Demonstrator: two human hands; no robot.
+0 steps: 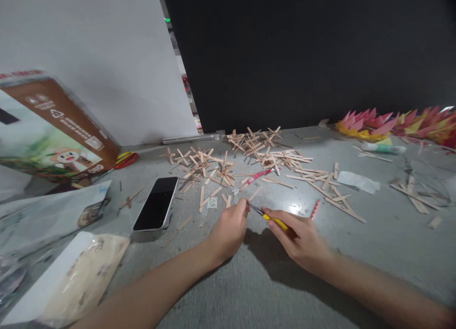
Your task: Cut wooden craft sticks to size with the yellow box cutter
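Over the table point(249, 281), both hands meet: left hand point(228, 231), right hand point(302, 241).

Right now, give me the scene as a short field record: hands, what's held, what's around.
left hand: closed, fingertips at the tool tip; held item too small to tell
right hand: grips yellow tool, tip toward left hand
surface: grey table
sticks: wooden, scattered and in crossed pieces beyond the hands
phone: screen dark, flat, left of hands
box: far left, tilted
paper flowers: far right
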